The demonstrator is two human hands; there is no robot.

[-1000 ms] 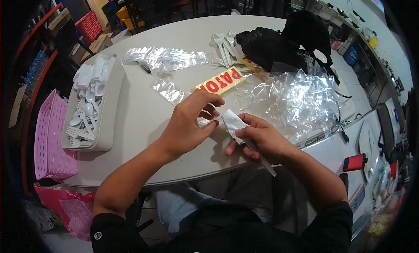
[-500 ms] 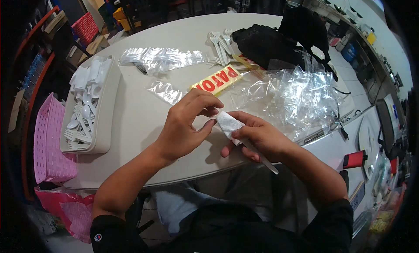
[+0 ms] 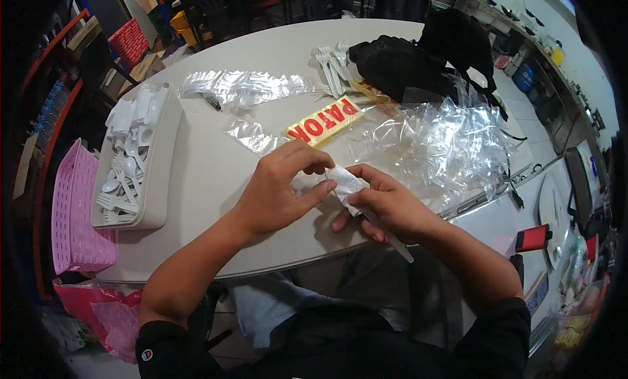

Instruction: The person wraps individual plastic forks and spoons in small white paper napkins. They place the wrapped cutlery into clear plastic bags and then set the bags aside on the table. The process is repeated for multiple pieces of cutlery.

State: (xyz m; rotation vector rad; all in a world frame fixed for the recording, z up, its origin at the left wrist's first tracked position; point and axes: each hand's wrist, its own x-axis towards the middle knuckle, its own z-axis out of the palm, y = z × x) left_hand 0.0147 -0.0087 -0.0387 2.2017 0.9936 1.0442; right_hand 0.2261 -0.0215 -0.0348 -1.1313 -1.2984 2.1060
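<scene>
My right hand grips a white paper napkin folded around a piece of white plastic cutlery. Only the handle of the cutlery sticks out, pointing toward me at the lower right; its head is hidden in the paper. At the napkin's upper left edge my left hand pinches the paper between thumb and fingers. Both hands are above the near part of the white table. Just beyond them lies a yellow packet with red lettering.
On the left stands a beige bin of plastic forks, spoons and napkin rolls, beside a pink basket. Clear plastic sleeves lie at the back left, loose forks at the back. A heap of clear bags and a black bag fill the right.
My left thumb has closed in onto the napkin's edge, and the paper looks slightly more spread at the top. The right hand keeps its grip on the napkin and cutlery.
</scene>
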